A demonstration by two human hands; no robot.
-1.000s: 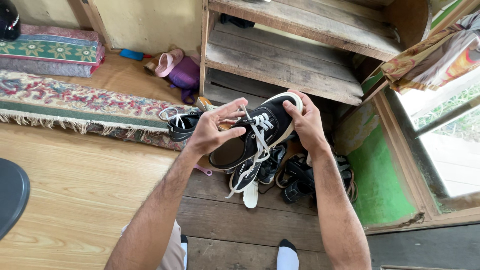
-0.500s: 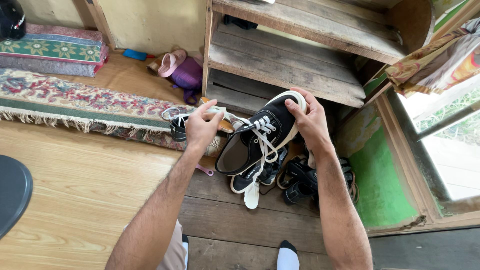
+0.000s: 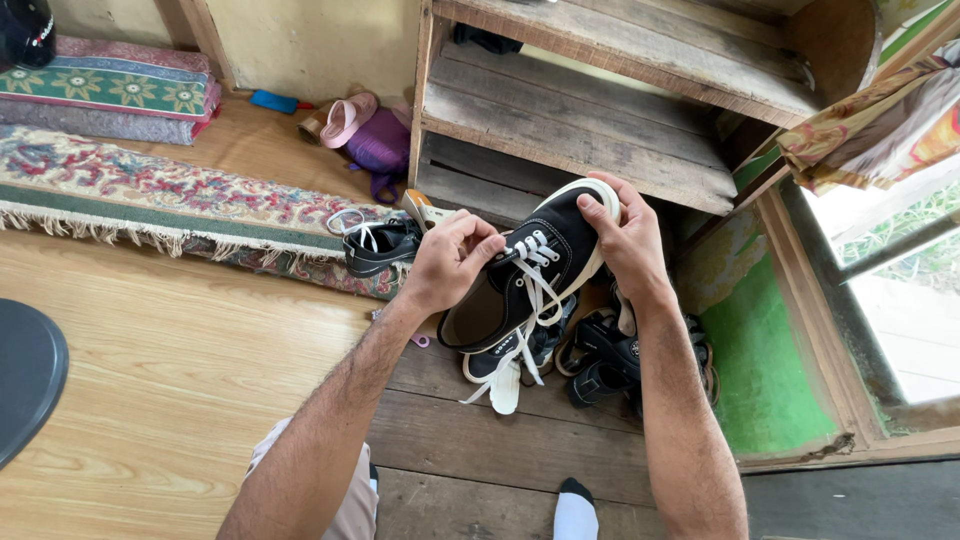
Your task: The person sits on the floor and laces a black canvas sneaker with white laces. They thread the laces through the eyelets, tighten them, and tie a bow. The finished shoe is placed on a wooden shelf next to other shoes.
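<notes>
The right hand (image 3: 628, 238) grips the toe of a black sneaker (image 3: 525, 270). The left hand (image 3: 452, 260) pinches its white laces (image 3: 535, 275), above other shoes (image 3: 600, 355).

A black sneaker (image 3: 525, 275) with white laces (image 3: 530, 300) is held up between both hands: the right hand (image 3: 628, 238) clasps its toe, the left hand (image 3: 452, 262) pinches near the tongue. Below, more shoes (image 3: 590, 355) lie on the plank floor (image 3: 480, 440) before a wooden shelf (image 3: 570, 120).
</notes>
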